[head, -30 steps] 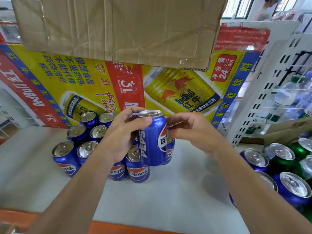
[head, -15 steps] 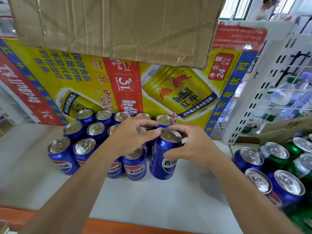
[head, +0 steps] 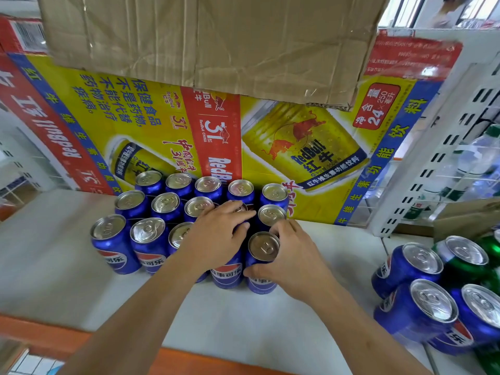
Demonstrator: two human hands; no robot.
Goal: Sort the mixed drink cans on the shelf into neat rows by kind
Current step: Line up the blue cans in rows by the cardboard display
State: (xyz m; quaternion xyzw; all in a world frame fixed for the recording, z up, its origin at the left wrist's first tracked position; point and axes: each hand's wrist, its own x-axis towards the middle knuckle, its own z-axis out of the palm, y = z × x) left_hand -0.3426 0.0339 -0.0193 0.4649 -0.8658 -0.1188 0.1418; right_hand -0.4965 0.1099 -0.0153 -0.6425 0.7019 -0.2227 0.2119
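Note:
Several blue Pepsi cans [head: 147, 240] stand upright in neat rows on the white shelf [head: 54, 280], against a yellow Red Bull carton. My right hand [head: 290, 257] grips the front-right can [head: 263, 249] of that block, fingers behind it and thumb in front. My left hand [head: 219, 235] lies over the tops of the cans beside it, fingers curled on a can in the middle row. At the far right stands a mixed cluster of blue Pepsi cans [head: 422, 301] and green cans [head: 465, 262].
The Red Bull carton [head: 297, 147] forms the back wall, with a brown cardboard box [head: 205, 39] hanging over it. A white perforated shelf divider [head: 438, 147] rises at the right, bottles behind it. An orange shelf edge [head: 46, 336] runs along the front.
The can I held in the air came down and now stands at the front right of the Pepsi block. My left hand moved off it onto the neighbouring cans.

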